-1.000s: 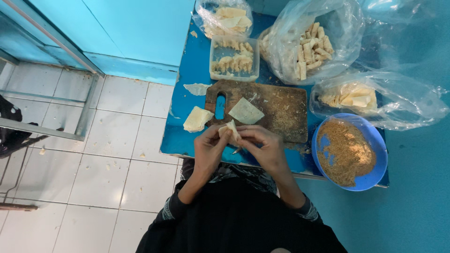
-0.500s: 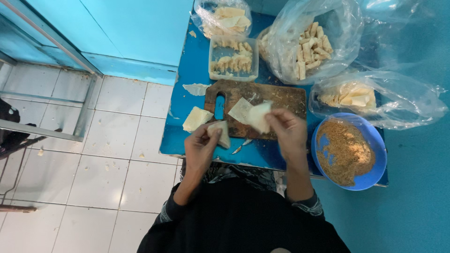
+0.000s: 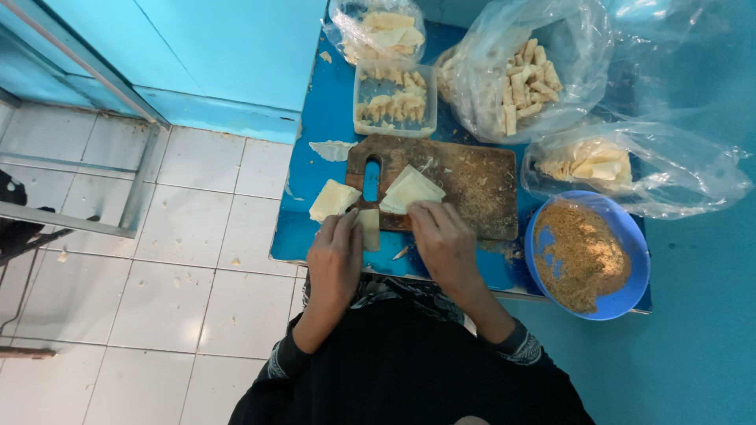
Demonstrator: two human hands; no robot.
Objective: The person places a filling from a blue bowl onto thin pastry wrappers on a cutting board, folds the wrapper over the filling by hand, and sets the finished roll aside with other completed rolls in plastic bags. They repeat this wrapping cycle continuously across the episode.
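Here the left hand pinches a small pale folded wrapper at the blue counter's near edge; the right hand, fingers curled, touches thin square wrappers on the scuffed wooden board; a blue bowl of crumbs sits rightward.

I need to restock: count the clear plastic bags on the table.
3. One bag of flat sheets sits at the far edge, one bag of rolled pieces beside it, one bag of folded sheets above the blue bowl.
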